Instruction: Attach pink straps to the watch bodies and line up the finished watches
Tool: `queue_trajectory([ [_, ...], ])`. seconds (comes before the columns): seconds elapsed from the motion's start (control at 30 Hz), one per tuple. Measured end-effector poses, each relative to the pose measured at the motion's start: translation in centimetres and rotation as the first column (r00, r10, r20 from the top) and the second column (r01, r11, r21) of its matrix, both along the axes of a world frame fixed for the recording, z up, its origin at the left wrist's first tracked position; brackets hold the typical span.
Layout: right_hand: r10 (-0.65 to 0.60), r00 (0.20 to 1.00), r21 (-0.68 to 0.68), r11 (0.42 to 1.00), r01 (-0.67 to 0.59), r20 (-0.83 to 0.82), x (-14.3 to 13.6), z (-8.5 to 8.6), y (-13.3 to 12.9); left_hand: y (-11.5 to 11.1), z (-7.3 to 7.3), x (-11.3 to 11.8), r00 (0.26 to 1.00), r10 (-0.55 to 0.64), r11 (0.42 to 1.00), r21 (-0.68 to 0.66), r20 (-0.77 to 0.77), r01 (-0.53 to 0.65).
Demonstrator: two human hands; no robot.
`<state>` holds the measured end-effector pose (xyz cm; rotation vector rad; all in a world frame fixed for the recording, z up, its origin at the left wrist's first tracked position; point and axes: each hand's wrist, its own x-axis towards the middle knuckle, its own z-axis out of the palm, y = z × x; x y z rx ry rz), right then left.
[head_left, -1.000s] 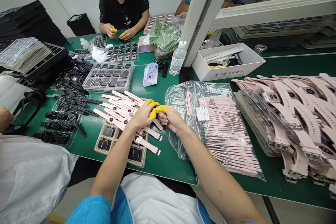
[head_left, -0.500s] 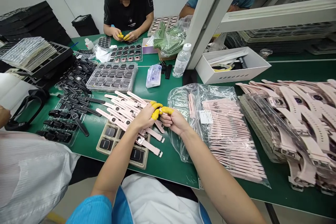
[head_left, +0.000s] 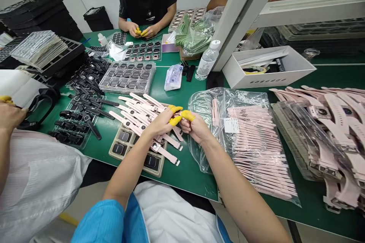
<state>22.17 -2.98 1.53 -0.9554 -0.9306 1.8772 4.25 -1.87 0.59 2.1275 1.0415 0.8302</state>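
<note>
Left yellow-sheathed fingers (head_left: pixel 176 109) now straighter, hands (head_left: pixel 162 122) (head_left: pixel 197 129) close, perforated pink straps (head_left: pixel 117 117)

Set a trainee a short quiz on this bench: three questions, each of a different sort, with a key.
1. True or false: the left hand and the right hand are held far apart.
2. What colour are the straps nearest the left hand?
A. Green
B. Black
C. Pink
3. Fill the gap: in this view, the bottle stands to the ____ of the white box.

Key:
1. False; the hands are close together.
2. C
3. left
</note>
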Motion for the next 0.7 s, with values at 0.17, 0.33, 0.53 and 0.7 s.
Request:
queue_trajectory([
  [0.17,-0.081,0.963,0.349,0.937,-0.014,0.257,0.7,-0.2,0.1,0.0,2.0,-1.0,0.998,0.069,0.998,-0.011,-0.005,-0.069],
  [0.33,-0.110,0.815,0.548,0.790,-0.275,0.568,1.1,-0.8,0.1,-1.5,7.6,-6.1,0.902,0.218,0.967,-0.046,-0.374,-0.252],
  [0.53,-0.167,0.643,0.620,0.522,-0.585,0.748,-1.7,0.2,-3.0,-6.4,11.0,-13.1,0.724,0.179,0.964,-0.029,-0.666,-0.265],
  [0.7,-0.050,0.547,0.533,0.316,-0.785,0.836,-4.4,0.9,-6.7,-9.5,10.1,-15.9,0.742,-0.009,0.948,-0.242,-0.671,-0.207],
])
